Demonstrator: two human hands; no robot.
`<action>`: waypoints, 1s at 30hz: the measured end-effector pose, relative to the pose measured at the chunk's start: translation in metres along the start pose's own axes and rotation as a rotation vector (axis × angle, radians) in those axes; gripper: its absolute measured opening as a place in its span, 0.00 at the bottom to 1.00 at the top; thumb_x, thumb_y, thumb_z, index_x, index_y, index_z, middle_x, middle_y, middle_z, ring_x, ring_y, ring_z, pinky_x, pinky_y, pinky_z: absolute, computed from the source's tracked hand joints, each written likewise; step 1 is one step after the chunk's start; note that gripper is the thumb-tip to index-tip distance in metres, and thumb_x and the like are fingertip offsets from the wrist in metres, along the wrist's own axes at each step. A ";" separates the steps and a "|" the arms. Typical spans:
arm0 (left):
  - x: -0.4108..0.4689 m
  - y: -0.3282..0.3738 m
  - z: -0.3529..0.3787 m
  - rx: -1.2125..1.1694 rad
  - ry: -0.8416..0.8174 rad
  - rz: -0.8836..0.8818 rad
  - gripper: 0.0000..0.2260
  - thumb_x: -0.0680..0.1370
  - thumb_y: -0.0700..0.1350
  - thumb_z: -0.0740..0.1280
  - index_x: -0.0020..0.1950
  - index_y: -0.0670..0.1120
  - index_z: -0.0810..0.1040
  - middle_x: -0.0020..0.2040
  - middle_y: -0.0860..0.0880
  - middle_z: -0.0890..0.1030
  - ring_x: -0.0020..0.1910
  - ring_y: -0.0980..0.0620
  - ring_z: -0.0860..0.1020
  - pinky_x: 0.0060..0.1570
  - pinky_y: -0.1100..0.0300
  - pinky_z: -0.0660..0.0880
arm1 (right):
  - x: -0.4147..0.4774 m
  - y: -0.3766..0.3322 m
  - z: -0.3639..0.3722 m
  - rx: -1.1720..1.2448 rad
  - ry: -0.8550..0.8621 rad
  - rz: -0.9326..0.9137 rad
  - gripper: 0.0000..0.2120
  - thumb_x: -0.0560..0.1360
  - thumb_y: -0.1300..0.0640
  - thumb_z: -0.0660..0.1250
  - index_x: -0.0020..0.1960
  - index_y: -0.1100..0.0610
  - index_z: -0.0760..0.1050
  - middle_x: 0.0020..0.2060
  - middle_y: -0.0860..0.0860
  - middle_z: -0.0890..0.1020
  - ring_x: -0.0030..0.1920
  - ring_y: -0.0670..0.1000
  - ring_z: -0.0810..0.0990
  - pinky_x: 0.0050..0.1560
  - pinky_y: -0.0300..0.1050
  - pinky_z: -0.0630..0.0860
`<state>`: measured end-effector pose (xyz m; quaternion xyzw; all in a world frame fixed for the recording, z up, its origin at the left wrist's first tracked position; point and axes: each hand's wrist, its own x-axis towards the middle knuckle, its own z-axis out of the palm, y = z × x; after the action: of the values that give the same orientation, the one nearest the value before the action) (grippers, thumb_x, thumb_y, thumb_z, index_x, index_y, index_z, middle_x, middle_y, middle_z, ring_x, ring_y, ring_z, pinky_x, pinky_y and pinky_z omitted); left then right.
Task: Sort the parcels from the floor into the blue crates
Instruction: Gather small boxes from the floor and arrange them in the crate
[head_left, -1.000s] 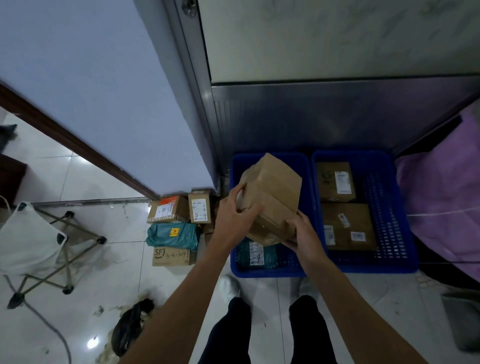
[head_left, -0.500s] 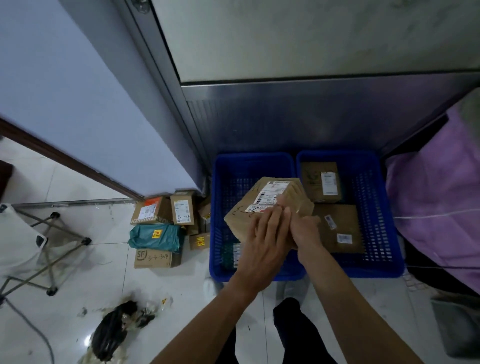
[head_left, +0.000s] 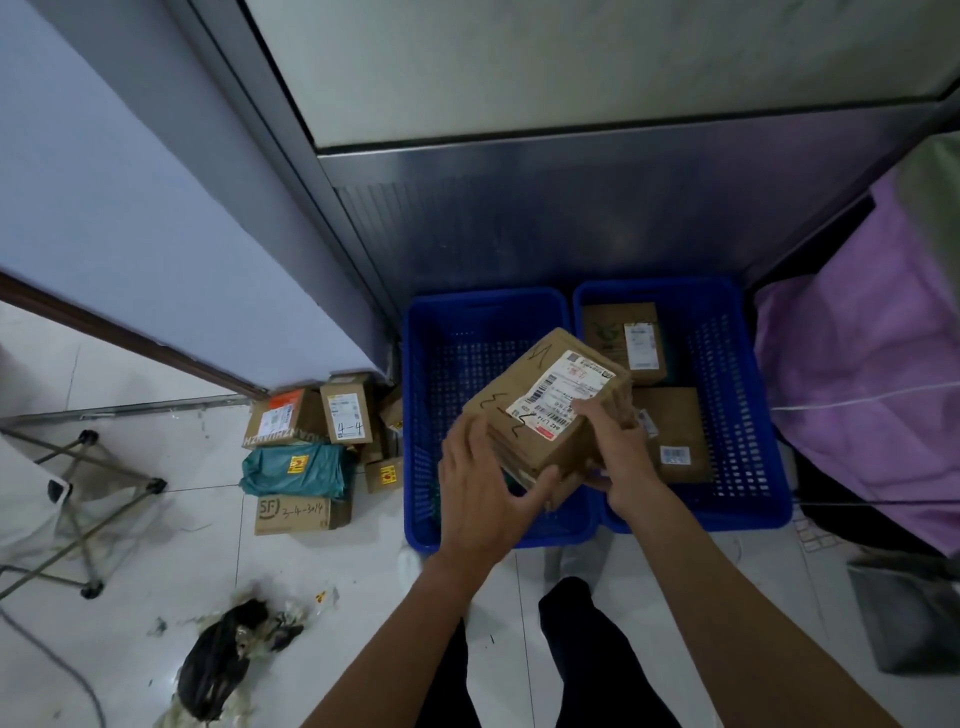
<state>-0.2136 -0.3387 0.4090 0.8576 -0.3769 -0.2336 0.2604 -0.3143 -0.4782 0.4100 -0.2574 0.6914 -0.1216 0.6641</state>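
I hold a brown cardboard parcel (head_left: 545, 400) with a white shipping label and handwritten marks on top, above the near end of the left blue crate (head_left: 447, 364). My left hand (head_left: 483, 488) grips its near left corner, and my right hand (head_left: 618, 452) grips its right side. The right blue crate (head_left: 737, 415) holds two cardboard boxes. More parcels lie on the floor left of the crates: a green bag (head_left: 293, 470), an SF box (head_left: 296, 514) and a box marked 4-4 (head_left: 347, 413).
A folding stool (head_left: 78, 499) stands at the left, and a black bag of rubbish (head_left: 223, 660) lies on the white tile floor. Purple fabric (head_left: 872, 374) lies right of the crates. A metal panel and a wall close the far side. My legs stand below.
I have turned the parcel from upright to label side up and brought it lower over the left crate. My left hand has slid from the top to the near corner.
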 end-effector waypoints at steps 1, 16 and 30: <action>0.002 -0.003 0.004 -0.065 -0.023 -0.139 0.51 0.68 0.78 0.61 0.80 0.48 0.51 0.80 0.48 0.54 0.78 0.47 0.57 0.76 0.46 0.61 | 0.004 0.002 0.001 0.020 -0.005 0.007 0.50 0.61 0.43 0.81 0.77 0.51 0.59 0.62 0.54 0.78 0.59 0.56 0.79 0.52 0.55 0.82; 0.099 -0.110 0.070 -0.993 -0.125 -0.759 0.31 0.71 0.64 0.71 0.72 0.55 0.72 0.58 0.50 0.84 0.55 0.50 0.84 0.47 0.53 0.81 | 0.112 0.085 0.051 0.007 -0.084 0.179 0.57 0.65 0.30 0.74 0.82 0.50 0.49 0.76 0.51 0.66 0.65 0.56 0.75 0.64 0.60 0.75; 0.196 -0.231 0.204 -0.670 -0.430 -0.579 0.41 0.58 0.61 0.79 0.70 0.56 0.75 0.60 0.52 0.81 0.54 0.51 0.82 0.59 0.51 0.79 | 0.311 0.145 0.039 -0.878 -0.178 -0.408 0.46 0.67 0.25 0.67 0.78 0.43 0.57 0.75 0.49 0.68 0.72 0.53 0.70 0.69 0.59 0.72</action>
<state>-0.0954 -0.4100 0.0711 0.7285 -0.0722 -0.5765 0.3628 -0.2997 -0.5110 0.0666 -0.6524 0.5533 0.0760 0.5122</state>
